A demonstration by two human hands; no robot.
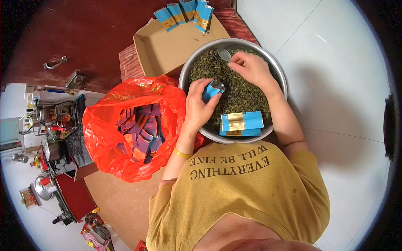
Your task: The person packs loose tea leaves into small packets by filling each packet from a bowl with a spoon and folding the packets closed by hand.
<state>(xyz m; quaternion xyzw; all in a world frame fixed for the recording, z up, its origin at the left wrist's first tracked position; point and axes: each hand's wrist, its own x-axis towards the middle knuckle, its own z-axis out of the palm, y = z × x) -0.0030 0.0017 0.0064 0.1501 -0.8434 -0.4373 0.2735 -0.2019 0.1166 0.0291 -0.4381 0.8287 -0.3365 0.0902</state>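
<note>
My left hand [197, 102] is wrapped round a blue packet [208, 94], its silvery mouth open and facing up over the basin. In my right hand [252, 69] a small clear plastic spoon [224, 54] is pinched between the fingers, just above the loose leaves. Dark green dried tea leaves [247, 94] fill much of a wide metal basin [283, 77] below both hands. Blue-and-gold packets [251, 120] lie stacked flat at the basin's near edge, on the leaves.
Beyond the basin, a cardboard box [161, 50] has several filled-looking blue packets [204, 19] standing along its far side. Left of me is a red plastic bag [98, 138] with many purple-and-orange packets [142, 134]. A dark red cabinet [83, 33] stands behind.
</note>
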